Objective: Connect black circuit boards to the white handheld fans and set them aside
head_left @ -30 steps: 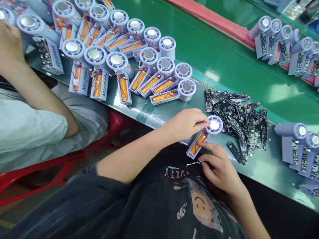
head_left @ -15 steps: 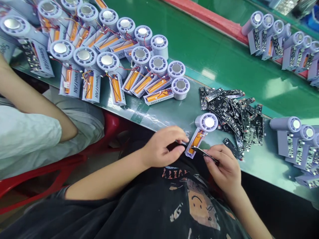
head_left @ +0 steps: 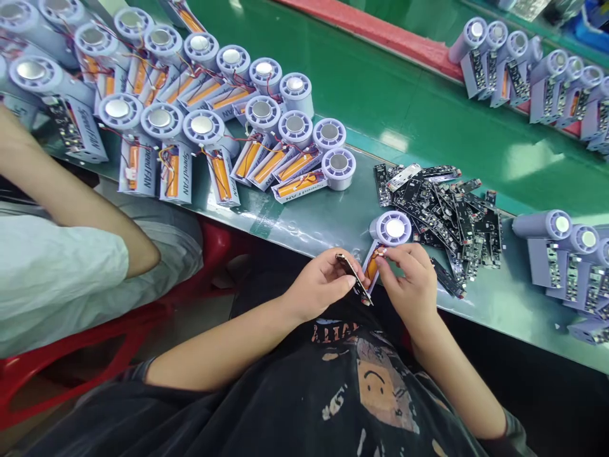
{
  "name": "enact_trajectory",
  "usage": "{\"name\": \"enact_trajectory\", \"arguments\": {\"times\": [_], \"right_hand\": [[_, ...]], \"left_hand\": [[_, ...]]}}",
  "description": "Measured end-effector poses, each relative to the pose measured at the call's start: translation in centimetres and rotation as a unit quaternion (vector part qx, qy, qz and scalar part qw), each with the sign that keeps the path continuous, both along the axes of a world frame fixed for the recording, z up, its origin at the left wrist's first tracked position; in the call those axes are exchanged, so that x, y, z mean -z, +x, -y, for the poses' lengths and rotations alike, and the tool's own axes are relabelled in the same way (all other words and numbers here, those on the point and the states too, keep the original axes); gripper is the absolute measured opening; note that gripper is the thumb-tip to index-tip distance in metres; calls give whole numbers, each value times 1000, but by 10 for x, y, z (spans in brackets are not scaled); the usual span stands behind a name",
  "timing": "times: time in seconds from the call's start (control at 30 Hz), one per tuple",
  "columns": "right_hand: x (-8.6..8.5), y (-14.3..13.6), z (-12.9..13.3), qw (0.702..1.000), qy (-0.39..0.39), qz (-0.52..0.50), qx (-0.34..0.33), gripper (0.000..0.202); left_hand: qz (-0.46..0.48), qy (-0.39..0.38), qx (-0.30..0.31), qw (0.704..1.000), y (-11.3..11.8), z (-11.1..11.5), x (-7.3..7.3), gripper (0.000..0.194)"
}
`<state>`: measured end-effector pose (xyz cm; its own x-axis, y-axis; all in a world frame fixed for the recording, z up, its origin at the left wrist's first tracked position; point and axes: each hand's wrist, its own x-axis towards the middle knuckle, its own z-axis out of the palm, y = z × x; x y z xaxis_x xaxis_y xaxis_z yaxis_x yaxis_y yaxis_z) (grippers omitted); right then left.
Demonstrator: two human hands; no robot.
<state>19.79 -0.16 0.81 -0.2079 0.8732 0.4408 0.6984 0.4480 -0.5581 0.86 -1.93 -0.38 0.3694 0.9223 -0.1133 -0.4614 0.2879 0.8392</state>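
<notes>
The left hand (head_left: pixel 324 287) and right hand (head_left: pixel 412 277) partly hide the fan handle (head_left: pixel 369 254).

Circuit boards (head_left: pixel 451 212) lie right of the nearest fan (head_left: pixel 392 228).

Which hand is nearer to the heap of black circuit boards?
Right. The right hand, at the open fan handle, is just in front of the heap; the left hand, holding one circuit board, is farther away to the left.

Circuit board (head_left: pixel 360 289) in left hand (head_left: pixel 320 287)
</notes>
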Motion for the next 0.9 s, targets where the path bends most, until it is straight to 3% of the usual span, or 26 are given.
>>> {"name": "enact_trajectory", "arguments": {"times": [0.3, 0.4, 0.6, 0.77, 0.9], "right_hand": [[4, 1, 1, 999, -24, -41, -15, 11], [5, 3, 2, 997, -38, -60, -1, 10], [4, 2, 2, 989, -97, -113, 9, 10], [4, 5, 1, 982, -132, -138, 8, 8], [8, 8, 2, 975, -144, -171, 6, 6]], "left_hand": [[-49, 5, -20, 999, -2, -10, -4, 24], [-56, 18, -24, 998, -5, -13, -7, 18], [-122, 86, 91, 985, -1, -14, -23, 9], [-183, 143, 31, 972, 0, -18, -23, 7], [-187, 114, -38, 975, -1, -22, -11, 7]]}}
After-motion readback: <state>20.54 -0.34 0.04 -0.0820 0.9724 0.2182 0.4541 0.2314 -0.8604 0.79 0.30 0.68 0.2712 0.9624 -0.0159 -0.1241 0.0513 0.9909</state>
